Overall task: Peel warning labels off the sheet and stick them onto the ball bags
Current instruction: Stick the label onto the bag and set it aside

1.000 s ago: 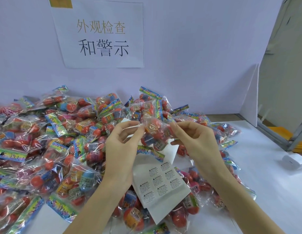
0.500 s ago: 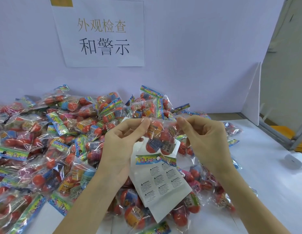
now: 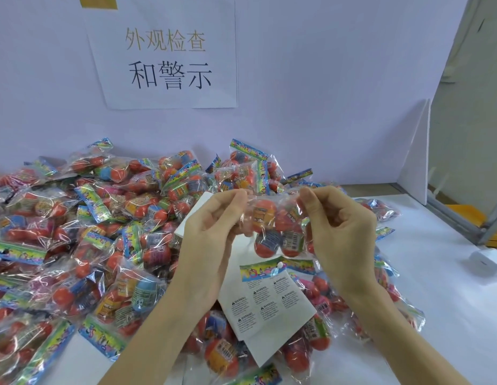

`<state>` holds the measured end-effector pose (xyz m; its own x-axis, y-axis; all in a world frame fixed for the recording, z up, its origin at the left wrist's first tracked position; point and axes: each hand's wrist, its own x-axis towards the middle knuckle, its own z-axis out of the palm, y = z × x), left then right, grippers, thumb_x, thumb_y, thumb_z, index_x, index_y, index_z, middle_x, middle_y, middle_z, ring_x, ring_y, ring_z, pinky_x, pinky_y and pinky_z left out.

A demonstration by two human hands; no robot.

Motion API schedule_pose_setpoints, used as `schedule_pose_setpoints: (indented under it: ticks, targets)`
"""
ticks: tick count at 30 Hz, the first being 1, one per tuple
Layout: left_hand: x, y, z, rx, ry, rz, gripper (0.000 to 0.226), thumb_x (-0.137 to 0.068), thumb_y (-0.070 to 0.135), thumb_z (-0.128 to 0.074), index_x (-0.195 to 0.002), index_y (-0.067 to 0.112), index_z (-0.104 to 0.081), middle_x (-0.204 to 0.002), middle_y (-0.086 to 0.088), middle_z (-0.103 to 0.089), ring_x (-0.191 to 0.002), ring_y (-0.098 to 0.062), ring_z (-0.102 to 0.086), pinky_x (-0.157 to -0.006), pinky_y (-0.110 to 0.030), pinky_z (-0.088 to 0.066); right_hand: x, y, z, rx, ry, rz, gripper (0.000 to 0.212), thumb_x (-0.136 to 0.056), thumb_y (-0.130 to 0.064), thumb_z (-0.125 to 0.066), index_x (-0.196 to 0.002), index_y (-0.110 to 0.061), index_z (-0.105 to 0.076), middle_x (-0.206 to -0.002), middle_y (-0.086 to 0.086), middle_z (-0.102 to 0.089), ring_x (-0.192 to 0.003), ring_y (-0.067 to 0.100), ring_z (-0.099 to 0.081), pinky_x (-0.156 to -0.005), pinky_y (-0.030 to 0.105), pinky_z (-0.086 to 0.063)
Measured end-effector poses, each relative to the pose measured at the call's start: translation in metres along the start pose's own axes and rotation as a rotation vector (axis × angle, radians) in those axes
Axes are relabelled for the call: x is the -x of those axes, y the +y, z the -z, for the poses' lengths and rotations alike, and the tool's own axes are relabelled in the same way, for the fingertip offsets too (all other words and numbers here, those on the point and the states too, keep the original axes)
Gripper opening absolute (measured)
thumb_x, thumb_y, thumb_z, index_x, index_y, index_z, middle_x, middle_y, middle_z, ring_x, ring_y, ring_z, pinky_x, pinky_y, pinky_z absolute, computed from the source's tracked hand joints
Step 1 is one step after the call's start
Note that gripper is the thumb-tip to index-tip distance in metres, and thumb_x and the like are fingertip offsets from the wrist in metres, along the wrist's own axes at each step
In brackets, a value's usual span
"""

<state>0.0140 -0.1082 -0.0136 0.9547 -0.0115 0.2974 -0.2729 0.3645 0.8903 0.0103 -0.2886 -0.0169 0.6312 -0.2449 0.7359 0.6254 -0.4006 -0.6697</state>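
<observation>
At the bottom centre of the frame lies the label sheet, a white sheet with rows of small warning labels, resting on bags just below the two hands. Above it, in the middle of the frame, the left hand and the right hand hold one clear ball bag between them. Each hand pinches a top corner of the plastic with thumb and forefinger, the other fingers curled in. The bag hangs with its orange balls showing and its colourful header strip at the bottom, touching the sheet's upper edge. Across the left and centre spreads a pile of bags on the white table. Behind, in the upper centre, a paper sign is on the wall.
</observation>
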Motion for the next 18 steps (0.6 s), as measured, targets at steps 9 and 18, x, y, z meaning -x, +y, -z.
schedule_pose_setpoints:
  ticks: [9, 18]
  targets:
    - [0.001, -0.006, 0.004, -0.252, 0.164, -0.234, 0.015, -0.091, 0.042, -0.072, -0.088, 0.029, -0.078, -0.069, 0.004, -0.066, -0.063, -0.011, -0.056, -0.063, -0.027, -0.053, 0.007, 0.001, -0.009, 0.030, -0.093, -0.074, 0.034, -0.106, -0.031, -0.052, -0.085, -0.010, -0.069, -0.071, -0.003, -0.071, -0.050, 0.012, -0.064, -0.049, 0.026, -0.050]
    - [-0.003, -0.011, 0.006, -0.167, 0.245, -0.194, 0.024, -0.096, 0.048, -0.063, -0.093, 0.024, -0.061, -0.075, 0.013, -0.061, -0.068, -0.007, -0.058, -0.071, -0.024, -0.052, 0.003, -0.007, -0.009, -0.269, -0.475, -0.413, 0.039, -0.089, -0.044, -0.067, -0.117, -0.017, -0.072, -0.091, -0.008, -0.078, -0.085, 0.004, -0.073, -0.077, 0.017, -0.055]
